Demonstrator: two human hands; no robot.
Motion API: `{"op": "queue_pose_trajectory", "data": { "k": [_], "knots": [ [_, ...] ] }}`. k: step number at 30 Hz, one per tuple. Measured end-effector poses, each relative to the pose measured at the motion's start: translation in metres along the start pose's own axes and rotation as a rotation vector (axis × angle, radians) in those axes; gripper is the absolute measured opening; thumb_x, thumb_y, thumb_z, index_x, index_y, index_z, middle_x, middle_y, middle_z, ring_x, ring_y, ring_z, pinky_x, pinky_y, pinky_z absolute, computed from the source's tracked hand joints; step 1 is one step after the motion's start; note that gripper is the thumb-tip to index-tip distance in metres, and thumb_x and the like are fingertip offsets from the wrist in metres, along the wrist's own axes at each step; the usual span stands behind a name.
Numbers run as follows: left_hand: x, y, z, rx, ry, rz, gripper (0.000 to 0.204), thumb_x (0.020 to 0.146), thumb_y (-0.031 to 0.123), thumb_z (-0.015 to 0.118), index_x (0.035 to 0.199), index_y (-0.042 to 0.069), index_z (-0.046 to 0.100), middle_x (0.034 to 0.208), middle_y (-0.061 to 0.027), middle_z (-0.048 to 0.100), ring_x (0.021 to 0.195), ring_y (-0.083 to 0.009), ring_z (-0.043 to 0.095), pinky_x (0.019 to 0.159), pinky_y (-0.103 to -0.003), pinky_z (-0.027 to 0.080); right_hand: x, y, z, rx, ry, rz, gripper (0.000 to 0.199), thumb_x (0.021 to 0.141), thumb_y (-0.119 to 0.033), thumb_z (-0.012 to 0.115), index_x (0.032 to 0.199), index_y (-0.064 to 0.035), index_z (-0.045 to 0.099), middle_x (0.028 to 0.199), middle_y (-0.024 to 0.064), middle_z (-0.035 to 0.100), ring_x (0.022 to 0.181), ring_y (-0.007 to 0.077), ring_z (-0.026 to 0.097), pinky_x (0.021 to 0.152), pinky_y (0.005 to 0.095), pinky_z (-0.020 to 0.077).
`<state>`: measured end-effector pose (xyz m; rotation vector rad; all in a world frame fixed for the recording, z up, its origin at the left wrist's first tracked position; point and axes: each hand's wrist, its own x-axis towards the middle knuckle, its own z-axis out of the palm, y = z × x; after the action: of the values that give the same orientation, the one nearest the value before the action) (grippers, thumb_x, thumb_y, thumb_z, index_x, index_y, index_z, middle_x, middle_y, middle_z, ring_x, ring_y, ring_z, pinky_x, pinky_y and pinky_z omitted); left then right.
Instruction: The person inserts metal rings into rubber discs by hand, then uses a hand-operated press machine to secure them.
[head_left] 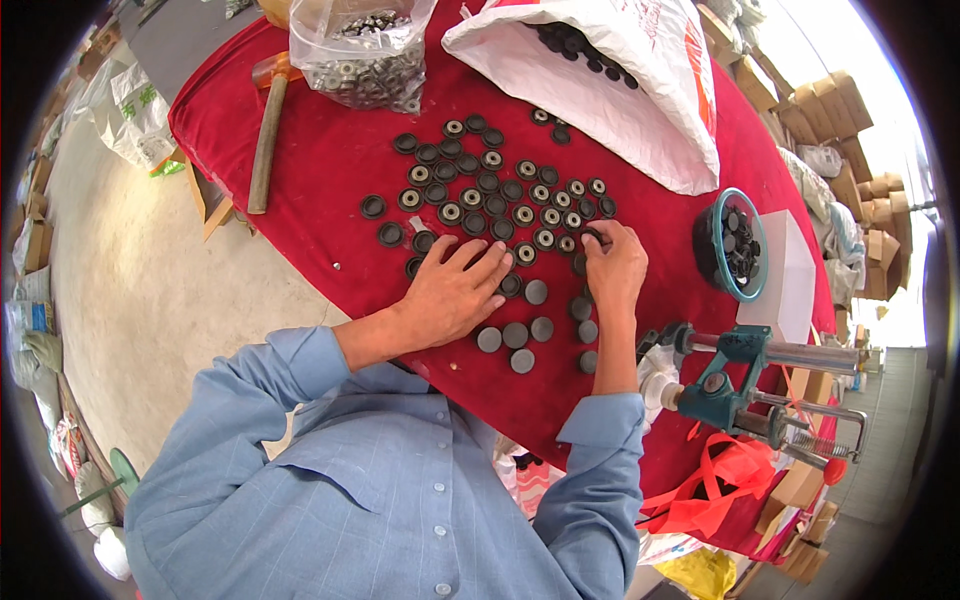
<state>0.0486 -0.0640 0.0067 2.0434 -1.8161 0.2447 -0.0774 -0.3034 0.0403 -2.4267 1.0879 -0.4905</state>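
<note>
Red cloth (300,150): left hand (455,290) flat, fingers spread over black discs (490,190); right hand (612,265) fingers apparently pinching one; hammer (265,140) left.

Head camera looks steeply down, close over red table (300,150).

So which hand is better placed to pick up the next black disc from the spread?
Probably the right hand: its fingertips are already pinched on a disc at the edge of the spread. The left hand lies flat, palm down, over other discs on the red cloth.
</note>
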Motion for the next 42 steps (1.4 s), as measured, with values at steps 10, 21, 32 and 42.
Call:
{"op": "queue_pose_trajectory", "data": {
  "k": [10,21,32,42],
  "knots": [
    [-0.002,-0.001,0.004,-0.116,0.024,-0.032,0.057,0.096,0.029,0.074,0.145,0.002,0.062,0.151,-0.0136,0.057,0.133,-0.0317,0.054,0.113,-0.051,0.043,-0.021,-0.006,0.012,-0.234,0.278,-0.370,0.019,0.091,-0.014,0.080,0.109,-0.0107,0.076,0.098,0.0057,0.072,0.087,0.0291,0.072,0.079,0.0431,0.0549],
    [-0.001,-0.001,-0.001,-0.133,0.046,-0.028,0.053,0.099,0.030,0.072,0.142,0.001,0.064,0.146,-0.0138,0.058,0.130,-0.0302,0.054,0.111,-0.050,0.043,-0.046,-0.012,0.020,-0.317,0.215,-0.492,0.016,0.092,-0.009,0.072,0.108,-0.0076,0.076,0.109,0.0045,0.073,0.104,0.0269,0.068,0.097,0.0457,0.0489],
    [-0.003,-0.002,0.002,-0.262,0.115,-0.079,0.059,0.092,0.021,0.078,0.145,0.003,0.061,0.149,-0.0145,0.057,0.132,-0.0339,0.056,0.112,-0.051,0.044,-0.062,-0.015,0.019,-0.407,0.199,-0.491,0.025,0.092,-0.004,0.068,0.115,-0.0059,0.078,0.119,0.0039,0.075,0.112,0.0234,0.066,0.102,0.0438,0.0441],
    [-0.050,-0.055,-0.047,-0.230,0.309,-0.415,0.045,0.086,0.004,0.079,0.130,0.003,0.069,0.128,-0.0153,0.064,0.114,-0.0368,0.062,0.098,-0.047,0.050,-0.085,-0.082,0.010,-0.001,0.032,-0.392,0.025,0.093,-0.010,0.075,0.118,-0.0100,0.073,0.115,0.0106,0.072,0.109,0.0330,0.067,0.093,0.0462,0.0504]
  ]
}}
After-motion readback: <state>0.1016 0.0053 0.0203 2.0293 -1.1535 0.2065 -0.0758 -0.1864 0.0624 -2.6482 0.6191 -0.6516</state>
